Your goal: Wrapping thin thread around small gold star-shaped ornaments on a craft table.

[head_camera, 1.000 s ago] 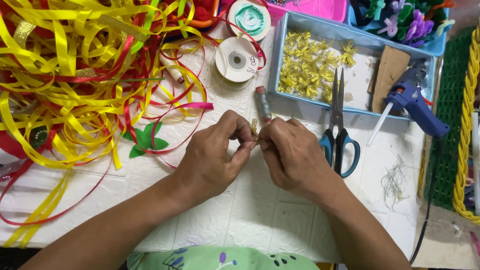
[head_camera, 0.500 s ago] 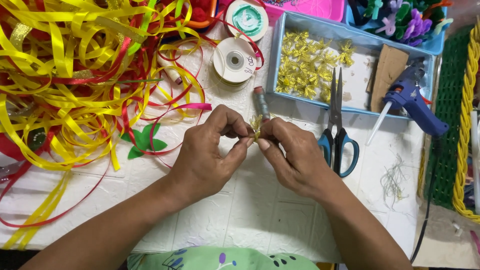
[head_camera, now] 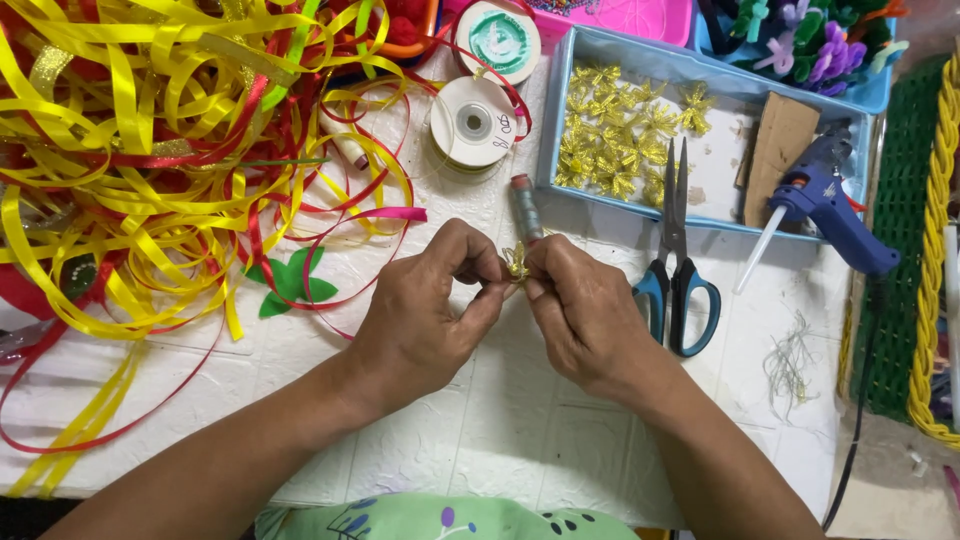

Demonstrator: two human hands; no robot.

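Fingers: the fingers of both hands are pinched together around a small gold bow, thumbs and forefingers closed on it from either side.
Left hand: the left hand grips the bow's left side, knuckles up, forearm running down to the lower left.
Right hand: the right hand grips the bow's right side, its fingertips touching those of the left hand.
Gold bow: held just above the white worktop, at the middle of the view, only its top showing between the fingertips.
Thread spool: a small grey-and-red spool lies on the worktop just beyond the hands.
Scissors: a pair with blue handles lies just right of the right hand, blades pointing away and reaching over the edge of a tray.
Tray: a light blue tray beyond the scissors holds a heap of finished gold bows and a piece of brown card.
Glue gun: a blue glue gun rests at the tray's right end, nozzle pointing down to the left.
Ribbon rolls: a cream roll and a green one lie left of the tray.
Loose ribbon: a tangle of yellow and red ribbon covers the left of the worktop, with a green felt leaf at its near edge.
Thread scraps: a wisp of fine threads lies on the right.
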